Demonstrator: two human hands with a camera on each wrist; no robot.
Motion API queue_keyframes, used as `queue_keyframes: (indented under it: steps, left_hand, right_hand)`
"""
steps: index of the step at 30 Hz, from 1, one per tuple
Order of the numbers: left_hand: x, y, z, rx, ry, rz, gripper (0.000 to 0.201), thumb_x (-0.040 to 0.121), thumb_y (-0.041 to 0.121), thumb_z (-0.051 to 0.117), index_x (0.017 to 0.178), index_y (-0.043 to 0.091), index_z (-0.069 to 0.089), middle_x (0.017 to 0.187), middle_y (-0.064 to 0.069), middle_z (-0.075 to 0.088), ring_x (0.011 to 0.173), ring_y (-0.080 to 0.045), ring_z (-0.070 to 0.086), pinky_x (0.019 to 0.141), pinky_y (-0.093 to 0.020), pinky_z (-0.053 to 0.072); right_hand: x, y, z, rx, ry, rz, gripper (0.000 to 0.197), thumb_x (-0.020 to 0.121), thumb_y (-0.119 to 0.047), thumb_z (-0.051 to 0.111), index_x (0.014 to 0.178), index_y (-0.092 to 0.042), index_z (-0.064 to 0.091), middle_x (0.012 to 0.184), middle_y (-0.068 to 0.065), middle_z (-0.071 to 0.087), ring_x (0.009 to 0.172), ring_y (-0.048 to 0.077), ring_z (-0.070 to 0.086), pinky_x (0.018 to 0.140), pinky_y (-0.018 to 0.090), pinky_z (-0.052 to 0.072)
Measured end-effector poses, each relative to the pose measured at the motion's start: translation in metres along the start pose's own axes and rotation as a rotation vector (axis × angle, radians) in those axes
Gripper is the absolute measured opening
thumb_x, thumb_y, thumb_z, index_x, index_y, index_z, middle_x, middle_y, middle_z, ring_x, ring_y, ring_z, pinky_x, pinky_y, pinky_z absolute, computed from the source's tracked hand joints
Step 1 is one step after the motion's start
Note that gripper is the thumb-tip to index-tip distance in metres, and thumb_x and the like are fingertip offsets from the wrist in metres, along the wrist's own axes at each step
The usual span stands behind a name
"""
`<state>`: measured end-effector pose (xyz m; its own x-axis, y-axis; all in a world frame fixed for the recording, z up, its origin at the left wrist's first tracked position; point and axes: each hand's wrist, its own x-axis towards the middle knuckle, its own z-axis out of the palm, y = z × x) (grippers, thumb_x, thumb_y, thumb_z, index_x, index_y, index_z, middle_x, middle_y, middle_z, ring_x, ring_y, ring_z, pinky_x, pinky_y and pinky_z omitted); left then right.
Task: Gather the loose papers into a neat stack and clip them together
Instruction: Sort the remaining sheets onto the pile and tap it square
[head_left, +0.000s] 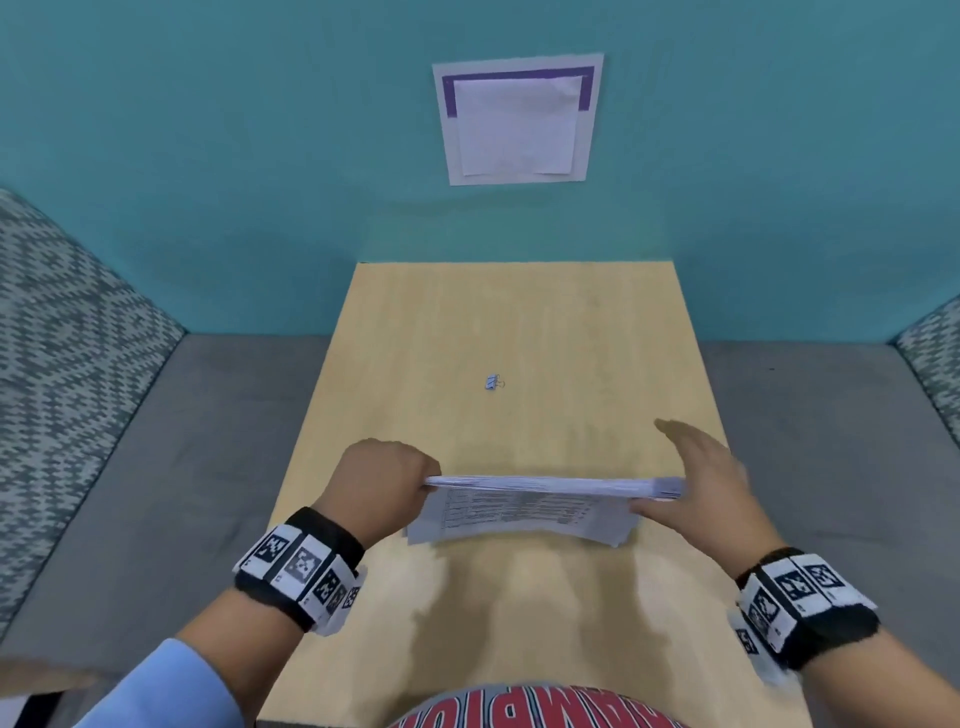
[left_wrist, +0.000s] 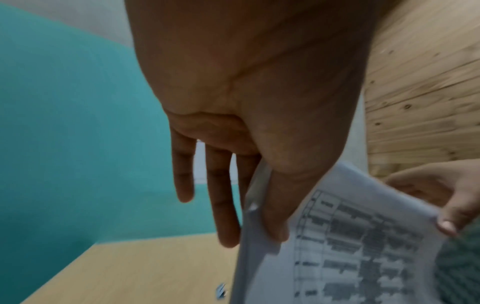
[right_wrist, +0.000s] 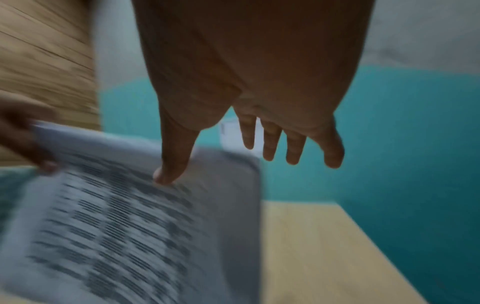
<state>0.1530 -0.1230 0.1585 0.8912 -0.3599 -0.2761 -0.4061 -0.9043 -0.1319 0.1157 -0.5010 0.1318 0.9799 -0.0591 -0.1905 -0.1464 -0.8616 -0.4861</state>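
Observation:
A stack of printed papers (head_left: 519, 512) stands on its long edge on the light wooden table (head_left: 519, 322), tilted toward me. My left hand (head_left: 415, 478) pinches its left end, with the thumb (left_wrist: 275, 216) in front and the fingers (left_wrist: 223, 205) behind the sheets (left_wrist: 350, 246). At the stack's right end my right hand (head_left: 675, 467) is flat, fingers straight, and its thumb (right_wrist: 171, 164) touches the printed face (right_wrist: 116, 236). A small blue binder clip (head_left: 494, 382) lies alone on the table beyond the papers, also seen in the left wrist view as a blurred clip (left_wrist: 221, 291).
A teal wall closes the table's far side, with a white sheet (head_left: 519, 122) pinned on it. Grey bench seats (head_left: 156, 467) flank the table, with patterned cushions (head_left: 62, 338) at the far left and right. Bare tabletop lies around the clip.

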Motion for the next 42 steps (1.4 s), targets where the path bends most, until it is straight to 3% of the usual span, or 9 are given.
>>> queue_keyframes:
  steps: [3,7,10,13,16,18,23,39,42]
  left_hand:
    - [-0.003,0.013,-0.015,0.080,0.126,0.089,0.031,0.049,0.018,0.085,0.047,0.025,0.055,0.039,0.006,0.050,0.035,-0.020,0.036,0.058,-0.025,0.039]
    - [-0.006,0.042,-0.050,0.028,0.186,0.145,0.026,0.066,0.019,0.072,0.055,0.024,0.049,0.047,0.004,0.045,0.044,-0.023,0.045,0.067,-0.028,0.041]
    - [-0.010,0.041,-0.063,-0.214,0.286,0.084,0.014,0.084,0.035,0.067,0.073,0.027,0.065,0.065,0.006,0.061,0.058,-0.018,0.056,0.054,-0.029,0.041]
    - [-0.020,0.026,-0.055,-0.725,0.128,0.088,0.018,0.097,0.050,0.064,0.094,0.033,0.071,0.089,0.014,0.072,0.083,-0.005,0.067,0.073,-0.030,0.056]
    - [-0.030,0.011,-0.039,-1.122,0.089,0.035,0.012,0.089,0.034,0.083,0.091,0.027,0.074,0.091,0.007,0.077,0.084,-0.005,0.070,0.078,-0.026,0.056]
    - [-0.037,0.006,-0.038,-1.332,0.108,0.001,0.014,0.085,0.023,0.087,0.093,0.019,0.076,0.089,0.002,0.076,0.081,-0.004,0.067,0.075,-0.021,0.052]
    - [-0.039,0.026,-0.047,-1.776,0.235,0.040,0.037,0.079,0.013,0.090,0.112,0.015,0.074,0.104,0.002,0.077,0.097,-0.014,0.074,0.081,-0.026,0.058]
    - [0.002,0.072,0.006,-1.717,0.347,-0.358,0.022,0.081,0.015,0.090,0.101,0.018,0.081,0.097,0.003,0.084,0.088,-0.008,0.079,0.083,-0.024,0.063]
    - [0.003,0.077,0.019,-1.665,0.291,-0.369,0.015,0.083,0.024,0.089,0.097,0.028,0.082,0.099,0.003,0.084,0.095,-0.014,0.079,0.092,-0.037,0.063]
  right_hand:
    - [-0.010,-0.077,0.002,-0.322,-0.090,-0.324,0.114,0.066,-0.083,0.062,0.161,-0.030,0.030,0.169,-0.005,0.031,0.158,0.022,0.024,0.125,0.057,0.018]
    - [-0.003,-0.146,0.026,-0.270,-0.273,-0.393,0.076,0.091,-0.044,0.068,0.158,-0.027,0.037,0.132,0.005,0.068,0.126,0.027,0.061,0.111,0.042,0.043]
    - [0.004,-0.145,0.021,-0.154,-0.267,-0.362,0.016,0.097,-0.025,0.061,0.103,-0.030,0.075,0.072,-0.006,0.061,0.072,0.021,0.060,0.058,0.029,0.040]
    - [0.001,-0.125,0.005,0.129,-0.306,-0.330,0.042,0.098,-0.026,0.067,0.059,-0.041,0.065,0.049,-0.016,0.055,0.049,0.001,0.050,0.049,0.019,0.031]
    - [-0.006,-0.100,-0.010,0.425,-0.277,-0.270,0.026,0.091,-0.047,0.073,0.070,-0.031,0.075,0.066,-0.011,0.074,0.063,0.001,0.067,0.066,0.032,0.056]
    - [-0.009,-0.090,-0.021,0.624,-0.220,-0.209,0.034,0.089,-0.048,0.077,0.095,-0.014,0.081,0.092,0.008,0.083,0.093,0.025,0.079,0.087,0.048,0.061]
    - [-0.017,-0.094,-0.044,1.024,-0.066,-0.216,0.022,0.090,-0.009,0.077,0.112,-0.009,0.078,0.107,0.006,0.082,0.101,0.017,0.078,0.086,0.026,0.061]
    - [-0.014,-0.062,0.034,0.907,0.004,-0.147,0.014,0.094,-0.022,0.077,0.092,-0.035,0.082,0.086,-0.007,0.080,0.081,0.005,0.069,0.076,0.024,0.053]
    - [-0.020,-0.056,0.049,0.932,-0.045,-0.041,0.011,0.093,-0.023,0.079,0.100,-0.029,0.083,0.096,-0.004,0.083,0.096,0.016,0.078,0.093,0.041,0.060]
